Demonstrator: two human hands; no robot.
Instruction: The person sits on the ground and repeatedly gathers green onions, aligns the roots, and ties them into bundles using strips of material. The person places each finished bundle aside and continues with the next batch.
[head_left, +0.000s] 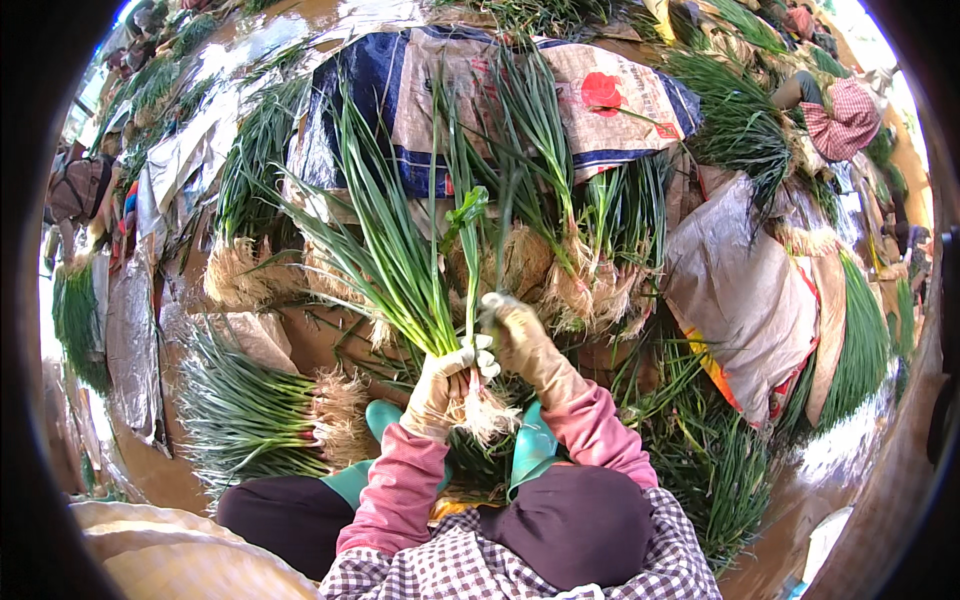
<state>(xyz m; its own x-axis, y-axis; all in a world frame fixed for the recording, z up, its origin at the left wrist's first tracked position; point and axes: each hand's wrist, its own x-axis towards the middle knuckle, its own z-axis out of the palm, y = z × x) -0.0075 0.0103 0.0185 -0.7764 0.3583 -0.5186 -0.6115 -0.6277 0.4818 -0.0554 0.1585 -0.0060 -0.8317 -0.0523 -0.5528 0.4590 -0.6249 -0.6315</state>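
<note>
My left hand (448, 382), in a pale glove, is closed around a bunch of green onions (405, 277) just above their roots. The leaves fan upward and to the left, and the pale roots (486, 411) hang out below the fist. Close to its right, my right hand (517, 330), also gloved, is raised and blurred by motion; whether it grips a leaf or stalk cannot be told. A broader leafy sprig (469, 210) stands among the stalks above my left hand.
Bundled green onions (255, 420) lie at the left. More rooted bunches (592, 277) lie ahead, partly under a printed woven sack (480, 105). Loose leaves (697, 450) are heaped at the right, near another sack (742, 285). A person in a checked hat (844, 120) sits at the upper right.
</note>
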